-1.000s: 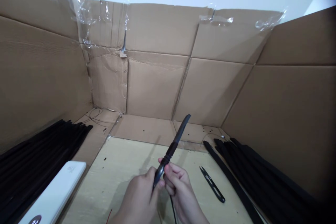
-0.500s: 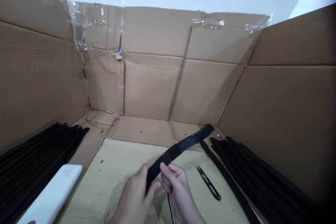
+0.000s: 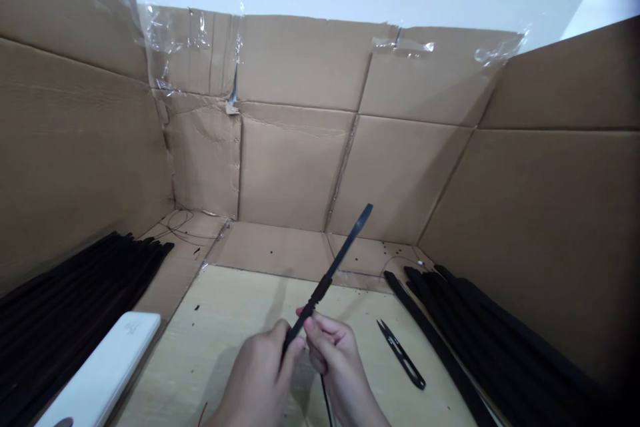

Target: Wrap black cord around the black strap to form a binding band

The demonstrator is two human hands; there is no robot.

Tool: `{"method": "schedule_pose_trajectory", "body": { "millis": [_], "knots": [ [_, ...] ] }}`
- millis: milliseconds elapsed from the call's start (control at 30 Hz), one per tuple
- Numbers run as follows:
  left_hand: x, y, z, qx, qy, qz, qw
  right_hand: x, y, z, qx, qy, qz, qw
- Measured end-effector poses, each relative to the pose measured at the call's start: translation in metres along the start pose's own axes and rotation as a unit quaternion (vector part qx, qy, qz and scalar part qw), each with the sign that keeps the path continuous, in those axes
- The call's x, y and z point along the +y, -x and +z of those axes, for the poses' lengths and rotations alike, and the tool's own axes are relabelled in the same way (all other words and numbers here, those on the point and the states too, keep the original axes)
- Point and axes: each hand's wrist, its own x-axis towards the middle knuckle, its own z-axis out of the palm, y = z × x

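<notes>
Cardboard walls [image 3: 300, 167] are boxing in the pale wooden worktop [image 3: 225, 327], where the left hand [image 3: 257, 377] and right hand [image 3: 340, 363] are both gripping a black strip [image 3: 330, 273] that is slanting toward 1 o'clock, while black thread snips [image 3: 401, 355] are lying at 4 o'clock.
</notes>
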Motion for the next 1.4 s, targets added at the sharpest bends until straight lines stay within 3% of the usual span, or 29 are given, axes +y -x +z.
{"method": "schedule_pose_trajectory", "body": {
  "millis": [33,100,200,267,367,433,500,533,600,667,800,833,867,933,1000,1033,1100,1167,1233,1300,1400],
  "knots": [
    [0.0,0.0,0.002,0.01,-0.019,0.017,1.0,0.0,0.0,-0.001,0.002,-0.004,0.003,1.0],
    [0.001,0.001,0.002,-0.054,0.073,-0.005,0.996,-0.002,0.002,-0.002,-0.011,-0.023,0.011,1.0],
    [0.002,-0.001,-0.004,-0.189,0.283,-0.069,0.938,-0.007,0.006,-0.002,-0.038,-0.04,0.031,0.998],
    [0.0,-0.003,-0.007,-0.212,0.32,-0.073,0.921,-0.007,0.007,-0.001,-0.035,-0.038,0.038,0.998],
    [-0.007,-0.007,-0.006,-0.168,0.233,-0.065,0.956,0.0,0.002,-0.001,0.003,-0.029,0.039,0.999],
    [-0.01,-0.007,-0.003,-0.062,0.092,-0.026,0.994,0.006,-0.002,-0.002,0.033,-0.035,0.035,0.998],
    [-0.011,-0.005,-0.002,0.021,-0.01,0.018,1.0,0.01,-0.004,-0.003,0.037,-0.038,0.042,0.998],
    [-0.01,-0.004,-0.002,0.02,-0.016,0.018,0.999,0.01,-0.004,-0.003,0.031,-0.036,0.05,0.998],
    [-0.009,-0.003,-0.004,-0.058,0.049,-0.029,0.997,0.009,-0.001,-0.003,0.02,-0.037,0.065,0.997],
    [-0.009,-0.003,-0.006,-0.143,0.157,-0.084,0.974,0.006,0.002,-0.001,0.02,-0.049,0.066,0.996],
    [-0.012,-0.008,-0.007,-0.201,0.332,-0.145,0.91,0.001,0.004,0.004,-0.005,-0.043,0.037,0.998],
    [-0.012,-0.009,-0.006,-0.2,0.333,-0.148,0.91,0.001,0.003,0.005,-0.015,-0.035,0.029,0.999],
    [-0.012,-0.009,-0.005,-0.179,0.302,-0.137,0.926,0.001,0.002,0.005,-0.021,-0.028,0.023,0.999],
    [-0.011,-0.009,-0.002,-0.07,0.17,-0.063,0.981,0.002,0.0,0.003,-0.016,-0.018,0.021,0.999],
    [-0.009,-0.007,0.0,0.022,0.062,0.015,0.998,0.002,-0.001,0.0,-0.008,-0.012,0.027,1.0],
    [-0.007,-0.006,0.001,0.027,0.061,0.021,0.998,0.002,-0.001,-0.001,-0.009,-0.012,0.03,0.999],
    [-0.004,-0.004,0.002,-0.049,0.166,-0.031,0.984,0.002,0.0,-0.002,-0.019,-0.013,0.037,0.999],
    [-0.001,-0.005,0.001,-0.15,0.304,-0.106,0.935,0.001,0.002,-0.002,-0.019,-0.01,0.037,0.999],
    [0.001,-0.005,0.0,-0.187,0.366,-0.137,0.901,0.0,0.003,-0.001,-0.019,0.003,0.029,0.999],
    [0.0,-0.005,0.0,-0.154,0.331,-0.127,0.922,-0.001,0.002,0.0,-0.025,0.007,0.021,0.999],
    [-0.003,-0.004,0.001,-0.014,0.182,-0.033,0.983,-0.002,0.001,0.001,-0.011,-0.009,0.015,1.0]
  ]
}}
